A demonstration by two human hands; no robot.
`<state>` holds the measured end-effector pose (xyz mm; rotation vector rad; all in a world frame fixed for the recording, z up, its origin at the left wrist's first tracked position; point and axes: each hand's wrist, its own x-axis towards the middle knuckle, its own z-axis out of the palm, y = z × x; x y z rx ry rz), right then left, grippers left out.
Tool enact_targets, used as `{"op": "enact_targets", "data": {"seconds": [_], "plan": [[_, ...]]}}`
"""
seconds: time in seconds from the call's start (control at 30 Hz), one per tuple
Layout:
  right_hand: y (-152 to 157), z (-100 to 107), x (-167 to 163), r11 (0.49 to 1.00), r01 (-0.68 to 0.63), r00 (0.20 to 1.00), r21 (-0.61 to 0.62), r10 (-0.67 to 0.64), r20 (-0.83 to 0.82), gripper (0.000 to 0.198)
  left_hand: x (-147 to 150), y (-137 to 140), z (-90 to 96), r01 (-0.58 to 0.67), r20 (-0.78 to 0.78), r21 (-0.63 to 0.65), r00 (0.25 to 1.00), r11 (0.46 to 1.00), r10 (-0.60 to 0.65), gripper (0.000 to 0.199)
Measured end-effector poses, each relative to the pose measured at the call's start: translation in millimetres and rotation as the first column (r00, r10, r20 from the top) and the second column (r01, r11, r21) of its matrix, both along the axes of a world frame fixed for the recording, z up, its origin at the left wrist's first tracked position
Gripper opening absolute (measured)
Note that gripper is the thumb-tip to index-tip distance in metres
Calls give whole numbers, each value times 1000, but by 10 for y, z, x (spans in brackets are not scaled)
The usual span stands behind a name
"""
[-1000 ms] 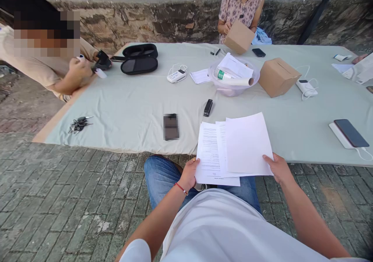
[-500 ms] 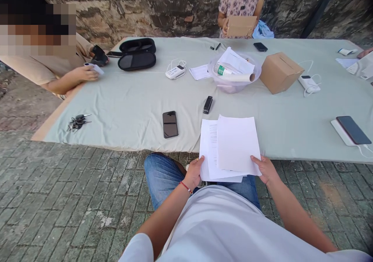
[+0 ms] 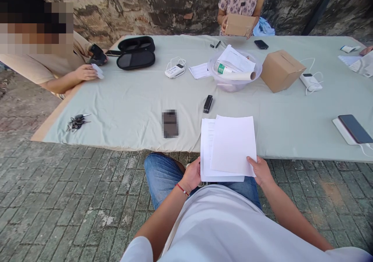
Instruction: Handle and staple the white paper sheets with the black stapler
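Note:
A loose stack of white paper sheets (image 3: pixel 233 145) is held over my lap at the table's near edge. The top sheet is blank and lies offset to the right; printed lines show on a sheet beneath. My left hand (image 3: pixel 192 174) grips the stack's left edge, with its fingers hidden under the paper. On the right side, my right hand (image 3: pixel 260 170) pinches the sheets, thumb on top. Just beyond the paper lies a black stapler (image 3: pixel 208 104). Left of the stack is a dark phone (image 3: pixel 170 124), pixelated in the picture.
On the cloth-covered table (image 3: pixel 131 110) stand a plastic bowl (image 3: pixel 230 84) of papers and rolls and a cardboard box (image 3: pixel 281 71). Keys (image 3: pixel 77 123), a black case (image 3: pixel 136 60) and a phone on a white power bank (image 3: pixel 354 129) lie around. Other people sit left and across.
The top sheet has shifted left over the stack, along with my right hand. My left thumb has slid off the top of the paper to its left edge.

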<state>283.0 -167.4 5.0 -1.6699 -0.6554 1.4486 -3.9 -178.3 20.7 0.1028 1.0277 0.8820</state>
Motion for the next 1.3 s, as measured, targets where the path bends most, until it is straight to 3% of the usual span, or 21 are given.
{"op": "enact_targets", "data": {"seconds": [0.17, 0.27, 0.37, 0.5, 0.6, 0.7, 0.8, 1.1, 1.3], "plan": [[15, 46, -26, 1000, -22, 1000, 5, 22, 17, 48, 36, -27, -132, -22, -110, 35, 994, 999, 26, 32], [7, 23, 10, 994, -108, 979, 31, 101, 177, 47, 72, -26, -138, -46, -148, 28, 988, 999, 49, 38], [-25, -6, 95, 980, -199, 909, 13, 180, 377, 46, 91, -38, -112, -63, -151, 25, 986, 998, 66, 43], [-82, 8, 175, 972, -221, 856, -74, 230, 463, 47, 84, -92, -96, -43, -77, 16, 996, 999, 44, 49], [-113, 39, 155, 980, -191, 908, -60, 200, 369, 49, 48, -119, -75, -52, 15, 4, 999, 999, 52, 50], [-127, 45, 98, 984, -173, 981, -29, 175, 87, 52, -6, -107, -36, -15, 142, -41, 990, 999, 20, 45], [-128, 33, 62, 987, -152, 985, -56, 147, -86, 48, -47, -88, -31, 65, 275, -85, 961, 994, -39, 49], [-160, 113, 140, 994, -8, 998, -113, 0, -70, 45, -12, -131, -177, 35, 385, -105, 923, 994, 9, 59], [-198, 93, 59, 998, -46, 998, -34, 45, -36, 45, 45, -79, -135, -15, 333, -93, 942, 996, 46, 56]]}}
